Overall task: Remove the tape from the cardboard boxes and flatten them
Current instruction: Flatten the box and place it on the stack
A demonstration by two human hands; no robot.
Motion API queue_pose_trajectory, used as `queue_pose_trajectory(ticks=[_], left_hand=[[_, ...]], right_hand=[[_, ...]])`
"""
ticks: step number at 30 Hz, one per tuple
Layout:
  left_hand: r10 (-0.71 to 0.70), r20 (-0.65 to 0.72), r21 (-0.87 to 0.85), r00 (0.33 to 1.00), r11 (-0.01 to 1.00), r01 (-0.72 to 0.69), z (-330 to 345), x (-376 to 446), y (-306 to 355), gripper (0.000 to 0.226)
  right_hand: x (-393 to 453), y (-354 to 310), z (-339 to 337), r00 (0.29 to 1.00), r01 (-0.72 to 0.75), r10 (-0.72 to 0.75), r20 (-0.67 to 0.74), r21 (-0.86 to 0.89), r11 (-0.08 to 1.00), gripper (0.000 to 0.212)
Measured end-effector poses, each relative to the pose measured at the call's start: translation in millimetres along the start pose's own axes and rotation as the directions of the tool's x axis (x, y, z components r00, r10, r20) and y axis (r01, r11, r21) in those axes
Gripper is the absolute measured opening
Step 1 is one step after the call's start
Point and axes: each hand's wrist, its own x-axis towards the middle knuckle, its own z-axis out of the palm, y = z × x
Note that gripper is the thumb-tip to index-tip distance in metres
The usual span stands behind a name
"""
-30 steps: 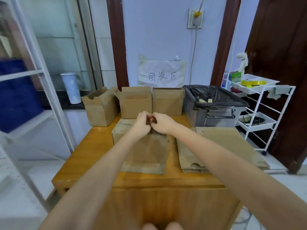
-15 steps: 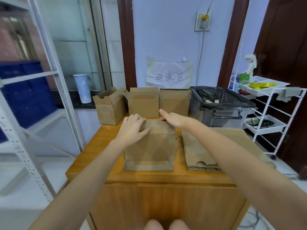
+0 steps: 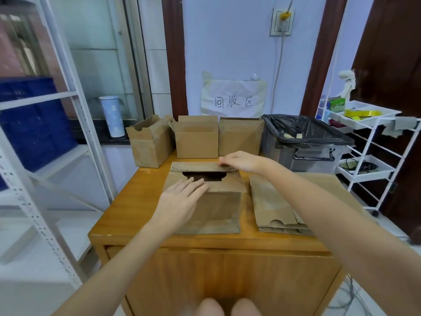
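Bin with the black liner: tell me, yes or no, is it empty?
No, the bin holds a few pale scraps lying on its black liner.
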Motion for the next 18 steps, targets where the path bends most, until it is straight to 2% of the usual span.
queue_pose_trajectory(ticks=[2,6,11,15,18], left_hand=[[0.011,0.063,0.022,0.998,1.0,-0.012,8,-13,0,0.05],[0.009,0.138,0.024,0.99,1.0,-0.012,22,-26,3,0.056],[-0.01,0.071,0.055,0.997,0.998,0.006,34,-29,6,0.055],[-0.03,0.039,0.063,0.999,0.998,0.027,38,-27,9,0.054],[-0.052,0.03,0.059,0.998,0.997,0.05,37,-25,9,0.051]], right_hand=[[2,3,2,0.998,0.066,-0.067,-0.016,-0.067,0.996,0.037],[6,8,7,0.987,0.133,-0.142,-0.069,-0.12,0.984,0.037],[11,9,14,0.97,0.149,-0.19,-0.154,-0.246,0.958,0.03],[15,0,11,0.958,0.119,-0.232,-0.166,-0.508,0.853,0.023],[18,-11,3,0.948,0.118,-0.261,-0.183,-0.561,0.82,0.023]])
